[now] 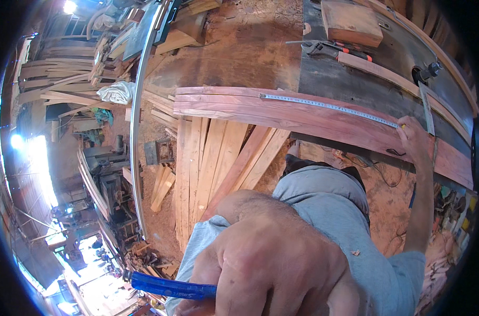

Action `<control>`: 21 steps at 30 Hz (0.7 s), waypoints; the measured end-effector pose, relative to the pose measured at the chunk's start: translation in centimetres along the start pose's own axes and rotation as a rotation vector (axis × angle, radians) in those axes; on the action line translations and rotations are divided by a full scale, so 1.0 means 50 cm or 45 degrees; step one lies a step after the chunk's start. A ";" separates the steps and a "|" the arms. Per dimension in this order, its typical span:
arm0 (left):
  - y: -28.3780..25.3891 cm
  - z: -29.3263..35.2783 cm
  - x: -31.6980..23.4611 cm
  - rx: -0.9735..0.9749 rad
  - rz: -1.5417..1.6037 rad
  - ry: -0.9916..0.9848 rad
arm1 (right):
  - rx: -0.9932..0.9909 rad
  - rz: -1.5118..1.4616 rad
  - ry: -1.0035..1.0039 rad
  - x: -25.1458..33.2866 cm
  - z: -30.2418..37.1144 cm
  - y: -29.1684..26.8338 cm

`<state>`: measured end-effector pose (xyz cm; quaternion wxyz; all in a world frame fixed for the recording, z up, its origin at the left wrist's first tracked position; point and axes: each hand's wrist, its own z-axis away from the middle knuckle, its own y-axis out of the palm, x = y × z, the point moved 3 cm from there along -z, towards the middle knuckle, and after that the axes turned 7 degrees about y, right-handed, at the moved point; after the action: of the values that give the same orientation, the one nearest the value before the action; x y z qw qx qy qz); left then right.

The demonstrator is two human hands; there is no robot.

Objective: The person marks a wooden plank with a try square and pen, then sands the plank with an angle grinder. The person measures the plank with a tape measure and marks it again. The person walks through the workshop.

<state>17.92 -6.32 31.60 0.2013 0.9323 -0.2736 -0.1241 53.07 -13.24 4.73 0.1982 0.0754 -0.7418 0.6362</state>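
Observation:
A long reddish wooden board (229, 108) lies across the bench in front of me. Along its top runs the white blade of a tape measure (329, 106), free end towards the left. My right hand (414, 138) closes on the tape measure at the board's right part; the fingers mostly hide what they grip there. Very close to the camera, my left hand (281, 263) is raised with bent fingers. Out of it, to the left, sticks a blue pen-like stick (171, 287) with a dark tip; its other end is hidden.
Several pale planks (213, 158) lean below the board's left part. Pliers-like tools (337, 50), a wood block (351, 23) and a metal strip (426, 109) rest on the dark bench (318, 79). A long metal rail (136, 121) and stacked timber (65, 73) stand at left.

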 end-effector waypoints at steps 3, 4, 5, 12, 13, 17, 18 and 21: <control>-0.002 0.002 -0.021 0.186 0.000 -0.137 | 0.031 -0.014 0.030 -0.017 0.001 0.011; -0.002 -0.002 -0.019 0.163 0.000 -0.122 | 0.028 -0.026 0.068 -0.016 0.003 0.011; 0.000 -0.003 -0.018 0.137 -0.007 -0.106 | 0.029 -0.041 0.101 0.004 0.000 0.004; -0.074 0.029 -0.073 -0.144 -0.560 -0.228 | 0.021 -0.035 0.005 0.031 -0.002 -0.020; -0.115 0.086 -0.117 -0.368 -0.993 -0.369 | 0.002 -0.020 -0.070 -0.001 0.007 0.003; -0.353 0.332 -0.256 -1.016 -2.334 -1.119 | 0.067 -0.100 0.015 0.002 0.004 -0.007; -0.422 0.441 -0.320 -0.949 -2.422 -1.063 | 0.054 -0.104 -0.043 -0.012 0.007 0.002; -0.479 0.480 -0.323 -1.360 -2.142 -1.369 | -0.196 -0.023 -0.208 -0.032 0.016 0.022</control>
<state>7.50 13.77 1.62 0.2827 0.4407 0.4774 -0.7057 53.96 -14.06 2.99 0.1479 0.1182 -0.8015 0.5672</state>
